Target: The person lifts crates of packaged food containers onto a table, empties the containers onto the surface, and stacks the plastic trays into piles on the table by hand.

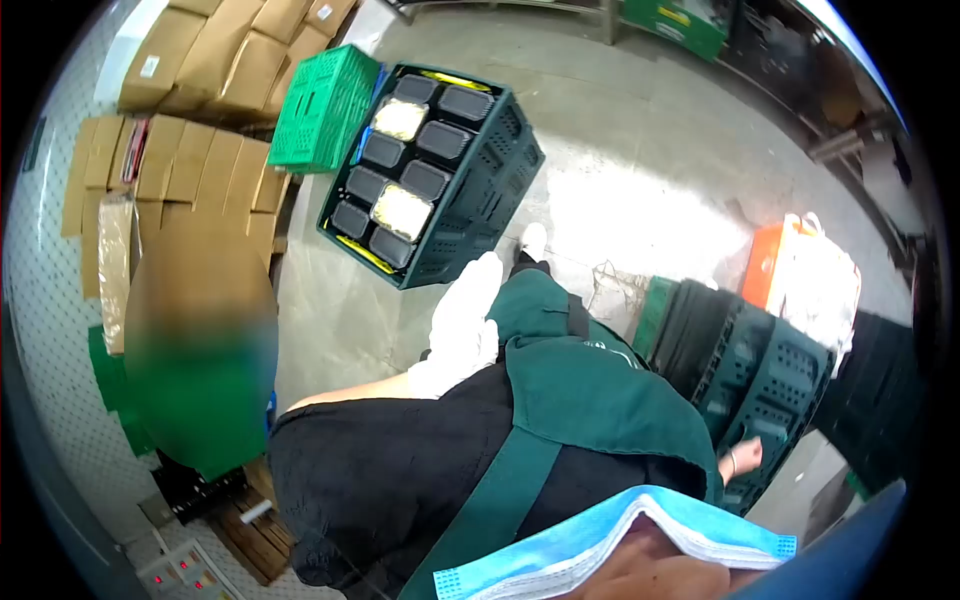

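Observation:
My left hand (462, 325), in a white glove, is held in front of my dark green apron (590, 395). Its fingers are stretched out and it holds nothing. Just beyond it on the floor stands a dark green crate (465, 225) with black trays in its top; two of these, a far tray (400, 119) and a near tray (402, 211), hold something pale yellow. At my right side, my right hand (742, 457), seemingly bare, has its fingers curled at the side of a dark crate (775, 400) in a stack. The fingertips are partly hidden.
Cardboard boxes (190, 165) are piled along the left wall, with a bright green crate (322, 110) beside them. An orange container (768, 262) with white plastic stands behind the right stack. Metal frames (850, 145) line the far right. A blurred patch covers part of the left.

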The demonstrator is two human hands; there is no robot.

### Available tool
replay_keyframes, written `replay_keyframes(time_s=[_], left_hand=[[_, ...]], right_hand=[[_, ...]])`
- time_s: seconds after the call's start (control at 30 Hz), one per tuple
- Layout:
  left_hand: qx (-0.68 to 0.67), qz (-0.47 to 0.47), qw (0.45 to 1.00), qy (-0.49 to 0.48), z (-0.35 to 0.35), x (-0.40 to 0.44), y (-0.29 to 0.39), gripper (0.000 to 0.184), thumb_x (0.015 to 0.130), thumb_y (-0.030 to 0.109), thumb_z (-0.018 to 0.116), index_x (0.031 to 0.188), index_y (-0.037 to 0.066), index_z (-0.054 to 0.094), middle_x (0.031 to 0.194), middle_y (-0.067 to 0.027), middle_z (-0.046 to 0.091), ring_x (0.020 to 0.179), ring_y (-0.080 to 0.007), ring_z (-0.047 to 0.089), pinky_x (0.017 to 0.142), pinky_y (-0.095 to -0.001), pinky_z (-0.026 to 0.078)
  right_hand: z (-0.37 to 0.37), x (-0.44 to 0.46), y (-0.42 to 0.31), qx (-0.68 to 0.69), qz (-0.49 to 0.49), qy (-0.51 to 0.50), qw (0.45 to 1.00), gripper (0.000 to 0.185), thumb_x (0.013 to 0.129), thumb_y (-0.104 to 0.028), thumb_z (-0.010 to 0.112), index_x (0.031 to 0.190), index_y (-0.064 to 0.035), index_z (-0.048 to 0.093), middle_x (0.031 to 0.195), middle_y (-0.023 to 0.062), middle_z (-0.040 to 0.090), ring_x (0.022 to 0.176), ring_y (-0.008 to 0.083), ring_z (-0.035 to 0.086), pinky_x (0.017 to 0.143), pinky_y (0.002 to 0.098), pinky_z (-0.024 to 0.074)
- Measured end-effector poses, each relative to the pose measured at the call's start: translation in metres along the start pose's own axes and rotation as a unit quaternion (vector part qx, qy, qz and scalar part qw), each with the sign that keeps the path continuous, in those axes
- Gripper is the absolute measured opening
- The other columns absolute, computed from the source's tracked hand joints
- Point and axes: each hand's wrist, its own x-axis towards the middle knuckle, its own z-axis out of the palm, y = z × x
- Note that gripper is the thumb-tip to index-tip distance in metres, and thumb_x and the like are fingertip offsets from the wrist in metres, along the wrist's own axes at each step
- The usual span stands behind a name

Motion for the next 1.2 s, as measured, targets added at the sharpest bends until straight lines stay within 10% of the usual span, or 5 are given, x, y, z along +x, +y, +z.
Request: replay_keyframes(time_s=[0.33, 0.47, 0.63, 0.8, 1.2], left_hand=[[0.286, -0.194, 0.906, 0.245, -0.148, 0.075, -0.253, 0.062, 0.066, 0.009, 0.053, 0.122, -0.006, 0.031, 0.12, -0.0233, 0.038, 0.112, -0.0349, 0.038, 0.096, -0.0376, 0.027], [0.431, -0.601, 0.566, 0.364, -0.193, 0.012, -0.419, 0.063, 0.07, 0.022, 0.058, 0.12, -0.007, 0.034, 0.125, -0.0224, 0.035, 0.109, -0.0324, 0.039, 0.096, -0.0378, 0.026], [-0.258, -0.655, 0.581, 0.408, -0.223, -0.009, -0.489, 0.045, 0.076, 0.031, 0.059, 0.102, -0.003, 0.045, 0.078, -0.0168, 0.055, 0.066, -0.0258, 0.054, 0.061, -0.0377, 0.045], [-0.377, -0.603, 0.419, 0.564, -0.209, 0.006, -0.503, 0.037, 0.077, 0.041, 0.056, 0.067, 0.006, 0.05, 0.053, -0.009, 0.051, 0.039, -0.0231, 0.049, 0.034, -0.0335, 0.038], [-0.19, -0.665, 0.484, 0.535, -0.226, 0.143, -0.32, 0.026, 0.083, 0.028, 0.048, 0.067, 0.008, 0.043, 0.046, -0.0023, 0.038, 0.032, -0.014, 0.036, 0.029, -0.0272, 0.029]], right_hand=[[0.308, -0.203, -0.328, -0.112, -0.408, -0.247, 0.872, 0.037, 0.075, -0.035, 0.054, 0.09, -0.0008, 0.059, 0.085, 0.0179, 0.059, 0.079, 0.0321, 0.056, 0.072, 0.0374, 0.0434], [0.386, -0.28, -0.495, -0.133, -0.4, -0.527, 0.738, 0.04, 0.08, -0.037, 0.045, 0.069, -0.0019, 0.06, 0.067, 0.0152, 0.06, 0.066, 0.0283, 0.058, 0.062, 0.0368, 0.0438], [0.497, -0.422, -0.641, -0.151, -0.53, -0.513, 0.659, 0.046, 0.066, -0.044, 0.062, 0.086, -0.003, 0.056, 0.087, 0.017, 0.058, 0.086, 0.0304, 0.055, 0.074, 0.0374, 0.0442], [0.601, -0.534, -0.697, -0.234, -0.525, -0.509, 0.641, 0.054, 0.073, -0.049, 0.052, 0.103, -0.0039, 0.048, 0.102, 0.0185, 0.053, 0.096, 0.0326, 0.052, 0.079, 0.0384, 0.0442], [0.696, -0.463, -0.767, -0.203, -0.467, -0.714, 0.481, 0.05, 0.066, -0.04, 0.056, 0.091, 0.0037, 0.059, 0.093, 0.0225, 0.058, 0.089, 0.0312, 0.056, 0.079, 0.0349, 0.0439]])
